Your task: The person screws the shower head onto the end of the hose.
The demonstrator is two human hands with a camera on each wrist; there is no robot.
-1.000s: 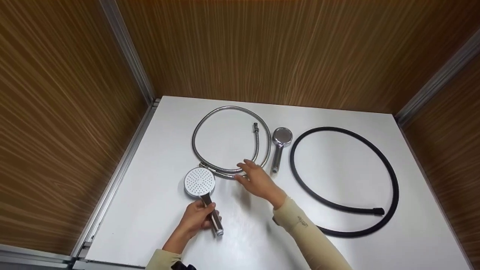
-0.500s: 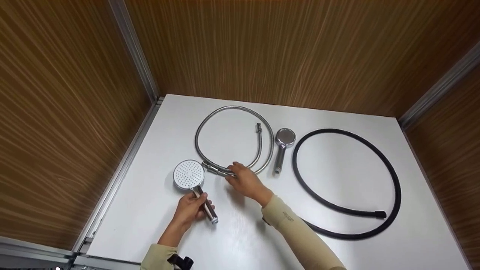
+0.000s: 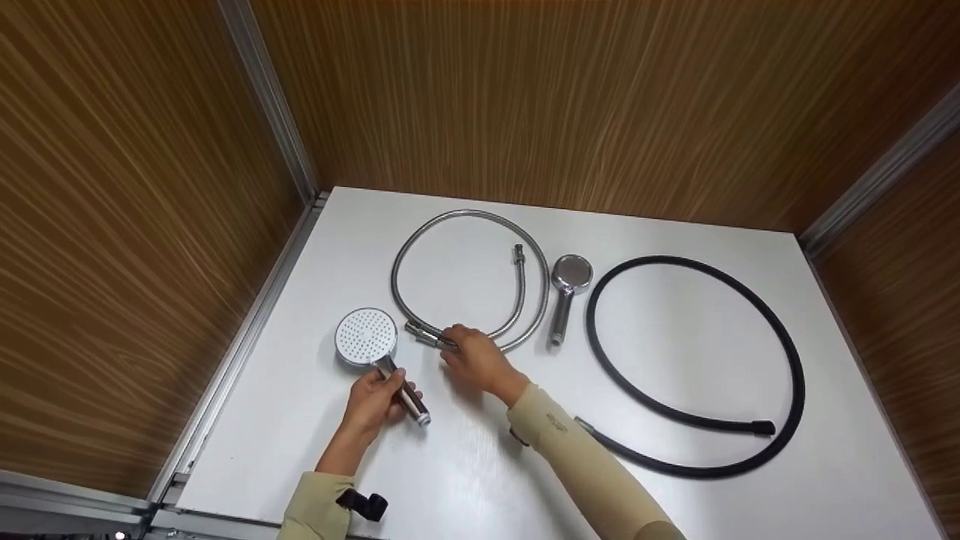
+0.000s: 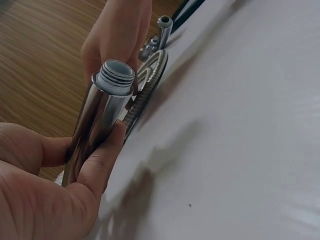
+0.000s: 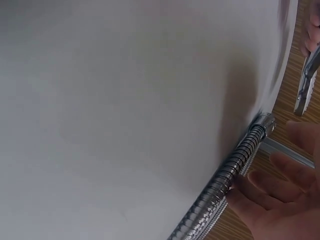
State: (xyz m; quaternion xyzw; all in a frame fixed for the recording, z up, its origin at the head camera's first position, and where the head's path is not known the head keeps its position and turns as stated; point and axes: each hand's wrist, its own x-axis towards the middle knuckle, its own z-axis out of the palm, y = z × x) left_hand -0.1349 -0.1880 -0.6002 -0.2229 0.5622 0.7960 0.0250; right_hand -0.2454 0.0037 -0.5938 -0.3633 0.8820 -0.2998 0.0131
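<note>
While left hand [image 3: 373,403] grips showerhead [image 3: 377,355] | axis slants, face [image 3: 366,336] far-left, handle [image 3: 412,403] near-right | relaxed right hand [image 3: 480,362] touches hose [image 5: 239,160]

We record a white tabletop [image 3: 480,472] enclosed on the sides in view by brown wood-grain boards. On the back panel [image 3: 540,97] we see near-vertical streaks; on the left panel [image 3: 135,247] the grain slants. The right panel [image 3: 892,315] shows partly. Grey metal posts, left post [image 3: 265,97] and right post [image 3: 885,172], line the corners. We trace a metal rail [image 3: 241,345] beside the table's left edge. We note soft glare across the tabletop's front and one dark speck [image 4: 190,205].
</note>
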